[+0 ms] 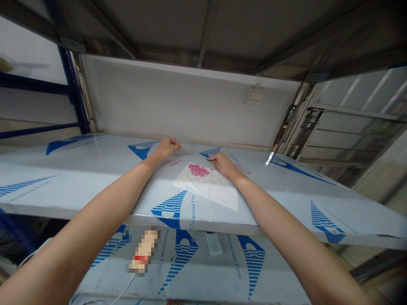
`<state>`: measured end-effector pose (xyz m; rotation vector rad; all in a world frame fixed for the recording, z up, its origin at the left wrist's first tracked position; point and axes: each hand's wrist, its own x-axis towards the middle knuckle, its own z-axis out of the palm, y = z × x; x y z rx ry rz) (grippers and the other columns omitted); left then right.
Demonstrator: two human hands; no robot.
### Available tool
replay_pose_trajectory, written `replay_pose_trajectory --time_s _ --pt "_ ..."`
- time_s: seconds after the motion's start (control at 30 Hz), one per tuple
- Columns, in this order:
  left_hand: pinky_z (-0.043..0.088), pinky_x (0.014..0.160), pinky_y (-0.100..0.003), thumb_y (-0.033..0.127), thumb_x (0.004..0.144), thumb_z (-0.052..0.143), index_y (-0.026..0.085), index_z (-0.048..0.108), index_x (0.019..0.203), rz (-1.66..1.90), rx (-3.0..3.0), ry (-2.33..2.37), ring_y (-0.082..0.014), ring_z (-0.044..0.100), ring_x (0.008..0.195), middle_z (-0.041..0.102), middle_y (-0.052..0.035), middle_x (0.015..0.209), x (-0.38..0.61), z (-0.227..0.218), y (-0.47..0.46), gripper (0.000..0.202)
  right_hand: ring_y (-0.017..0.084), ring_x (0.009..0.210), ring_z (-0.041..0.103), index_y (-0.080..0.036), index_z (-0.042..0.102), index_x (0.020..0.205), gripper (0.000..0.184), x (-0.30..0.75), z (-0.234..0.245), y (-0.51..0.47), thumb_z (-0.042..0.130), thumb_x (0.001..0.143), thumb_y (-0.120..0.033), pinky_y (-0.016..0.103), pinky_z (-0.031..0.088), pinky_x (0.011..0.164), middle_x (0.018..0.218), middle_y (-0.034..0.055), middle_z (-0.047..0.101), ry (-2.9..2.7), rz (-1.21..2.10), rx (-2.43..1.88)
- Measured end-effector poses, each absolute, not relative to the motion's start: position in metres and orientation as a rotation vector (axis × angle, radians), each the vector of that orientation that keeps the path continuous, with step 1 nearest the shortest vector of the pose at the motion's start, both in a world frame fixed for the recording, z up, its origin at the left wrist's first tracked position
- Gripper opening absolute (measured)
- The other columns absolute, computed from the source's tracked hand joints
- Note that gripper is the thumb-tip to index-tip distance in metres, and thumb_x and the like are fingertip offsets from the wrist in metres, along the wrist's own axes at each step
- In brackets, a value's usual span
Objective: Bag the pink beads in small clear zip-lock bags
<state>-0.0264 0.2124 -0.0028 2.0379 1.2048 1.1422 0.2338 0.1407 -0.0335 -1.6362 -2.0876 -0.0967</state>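
Observation:
My left hand (168,147) lies at the far part of a shelf top, its fingers at a thin clear plastic sheet (187,148). My right hand (222,164) rests just right of a cluster of small pink beads (199,170), at the upper edge of a white translucent plastic bag (206,186). The beads lie at the bag's far end, and I cannot tell whether they are inside it. Whether either hand grips the plastic is unclear.
The shelf top (79,169) wears blue-printed protective film and has a front edge below my forearms. A white wall with a switch (254,96) stands behind it. A shelf above (190,25) overhangs. Below lie a pixelated object (143,250) and a white device (213,243).

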Motion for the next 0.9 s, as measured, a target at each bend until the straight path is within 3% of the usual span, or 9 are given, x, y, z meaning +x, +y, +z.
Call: replay_pose_trajectory --time_s 0.33,0.5,0.6,0.7,0.9 --pt "0.042 0.061 -0.024 0.028 0.073 0.062 0.018 0.066 0.068 1.080 2.107 1.116 -0.0150 0.059 0.061 0.067 -0.0029 0.067 -0.020 -0.011 0.218 0.012 0.023 0.088 0.071 -0.019 0.079 0.084 0.022 0.238 -0.031 0.135 0.065 0.077 -0.002 0.033 0.052 0.087 0.090 0.0097 0.076 -1.920 -0.061 -1.532" --pt "0.041 0.059 -0.024 0.027 0.074 0.063 0.017 0.066 0.070 1.079 2.114 1.083 -0.0147 0.057 0.061 0.067 -0.0033 0.067 -0.021 -0.010 0.217 0.011 0.022 0.082 0.071 -0.017 0.078 0.079 0.021 0.239 -0.031 0.134 0.067 0.073 -0.001 0.034 0.052 0.083 0.084 0.0095 0.076 -1.843 0.018 -1.496" --pt "0.041 0.059 -0.024 0.027 0.074 0.063 0.017 0.066 0.069 1.064 2.113 1.051 -0.0146 0.057 0.061 0.066 -0.0033 0.067 -0.021 -0.008 0.213 0.012 0.022 0.079 0.071 -0.015 0.078 0.082 0.017 0.236 -0.022 0.128 0.068 0.073 -0.005 0.035 0.053 0.080 0.084 0.0097 0.076 -1.672 0.196 -1.515" --pt "0.043 0.061 -0.023 0.026 0.075 0.062 0.017 0.066 0.068 1.037 2.127 1.003 -0.0142 0.057 0.061 0.068 -0.0033 0.069 -0.020 -0.007 0.208 0.012 0.020 0.086 0.070 -0.016 0.077 0.091 0.018 0.224 -0.008 0.116 0.069 0.076 -0.015 0.033 0.054 0.082 0.096 0.0092 0.076 -1.592 0.453 -1.330" --pt "0.046 0.065 -0.024 0.028 0.077 0.059 0.016 0.067 0.075 1.007 2.169 0.916 -0.0132 0.060 0.064 0.071 -0.0043 0.079 -0.018 -0.006 0.203 0.014 0.018 0.085 0.069 -0.021 0.077 0.090 0.017 0.190 0.001 0.096 0.074 0.074 -0.024 0.033 0.054 0.084 0.096 0.0064 0.076 -1.910 0.819 -1.158"
